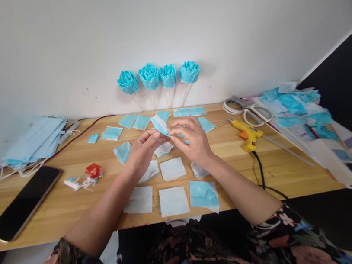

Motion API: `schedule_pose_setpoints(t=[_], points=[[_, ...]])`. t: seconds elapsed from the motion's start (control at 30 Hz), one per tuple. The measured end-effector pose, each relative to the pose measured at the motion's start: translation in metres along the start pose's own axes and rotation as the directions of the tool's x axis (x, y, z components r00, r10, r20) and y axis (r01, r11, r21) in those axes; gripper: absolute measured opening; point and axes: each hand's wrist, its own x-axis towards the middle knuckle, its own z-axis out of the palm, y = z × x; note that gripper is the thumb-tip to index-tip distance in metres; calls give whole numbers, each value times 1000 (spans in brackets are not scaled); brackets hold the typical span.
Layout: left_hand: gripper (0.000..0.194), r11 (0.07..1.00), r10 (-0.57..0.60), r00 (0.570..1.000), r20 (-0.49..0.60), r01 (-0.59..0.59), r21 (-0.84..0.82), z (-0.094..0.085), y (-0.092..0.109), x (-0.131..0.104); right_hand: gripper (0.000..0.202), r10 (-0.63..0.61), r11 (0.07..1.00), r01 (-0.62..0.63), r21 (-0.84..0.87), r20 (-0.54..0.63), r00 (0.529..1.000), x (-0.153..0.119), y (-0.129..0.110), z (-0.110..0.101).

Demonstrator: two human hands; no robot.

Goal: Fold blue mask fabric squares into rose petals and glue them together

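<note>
- Mask-fabric piece [161, 124], head view: partly folded, up above the bench [230, 146], pinched by left hand [144, 148] and right hand [194, 140].
- Four blue fabric roses [149, 76] look finished; loose squares [172, 169] seem unshaped.
- Nearest squares hug the front edge; open wood separates them from the glue gun [247, 134].

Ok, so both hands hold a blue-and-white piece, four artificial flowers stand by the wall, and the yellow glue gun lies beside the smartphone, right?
No: in the head view the yellow glue gun lies on the right, far from the smartphone at left. The left hand and right hand hold the blue-and-white piece, and four artificial flowers stand by the wall.
</note>
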Motion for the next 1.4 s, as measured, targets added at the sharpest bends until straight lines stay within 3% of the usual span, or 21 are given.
schedule_pose_setpoints(t=[0.3, 0.37, 0.43, 0.5, 0.57, 0.67, 0.77, 1.13, 1.2, 1.3, 1.4], points=[[27, 997, -36, 996, -84, 30, -72, 2, 1, 2, 15, -21, 1000, 21, 5, 112, 994, 1, -6, 2], [23, 997, -28, 994, -108, 20, -75, 1, 0, 2, 15, 29, 998, -34, 54, 95, 995, 1, -8, 0], [19, 997, -19, 992, -122, 9, -83, -1, -1, 3, 21, 169, 972, -178, 154, 69, 983, 1, -9, -2], [18, 997, -26, 991, -134, 15, -80, -2, -2, 3, 33, 341, 883, -355, 306, 100, 935, 1, -7, -2], [18, 997, -39, 989, -142, 30, -65, -3, -3, 3, 45, 453, 745, -500, 441, 216, 865, 0, -4, -1], [20, 998, -41, 988, -149, 36, -42, -3, -4, 2, 59, 466, 577, -614, 539, 399, 789, -1, -1, 2], [20, 999, -41, 986, -164, 39, -16, -2, -3, 1, 67, 434, 522, -645, 559, 477, 765, -3, -2, 7], [20, 998, -68, 979, -191, 67, -11, -2, -6, 2, 60, 442, 620, -623, 478, 443, 780, -4, -3, 12], [20, 997, -68, 979, -191, 62, -39, -3, -4, 3, 59, 436, 668, -588, 455, 401, 806, -3, 1, 7], [20, 996, -69, 977, -203, 56, -70, -5, -2, 4, 56, 406, 813, -469, 345, 241, 882, -1, 5, -2], [17, 994, -83, 974, -213, 65, -89, -5, -1, 5, 55, 267, 944, -282, 173, 109, 958, 1, 4, -8]])
